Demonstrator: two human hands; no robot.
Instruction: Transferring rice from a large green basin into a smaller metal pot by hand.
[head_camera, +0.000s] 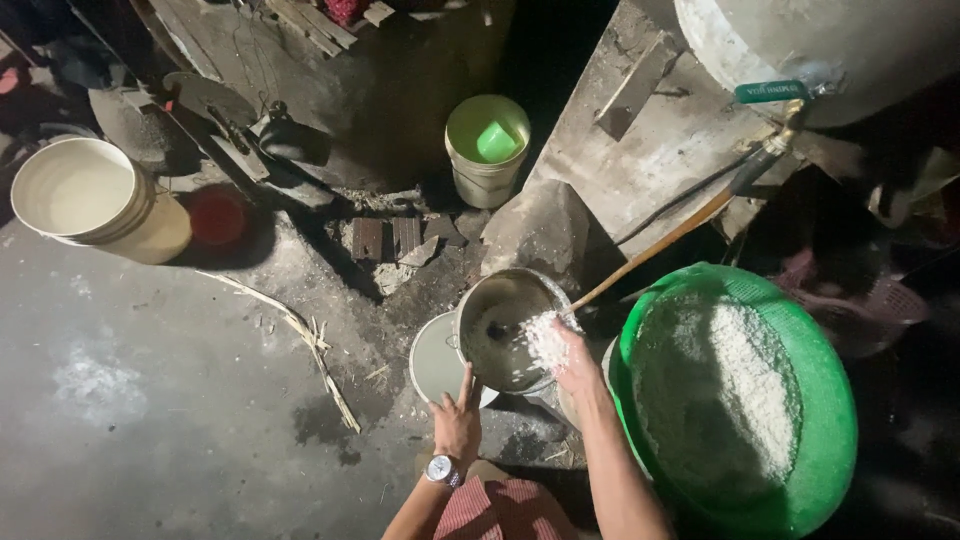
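Observation:
My left hand (458, 418), with a watch on the wrist, presses against the near rim of a tilted metal pot (500, 325) and steadies it. My right hand (572, 358) is at the pot's right rim, cupped around a clump of wet white rice (546, 340). Some grains cling to the inside of the pot. To the right stands a big green strainer basket (832, 400) heaped with white rice (720, 385). A thin brownish hose (660, 245) runs from a tap (775, 95) on a large tank down to the pot.
A white lid or bowl (432, 362) lies under the pot. A white bucket (85, 195) and a red dish (218, 215) stand at the left, a pale bucket holding a green scoop (487, 145) at the back. A large stone (540, 230), bricks and sticks lie on the concrete floor.

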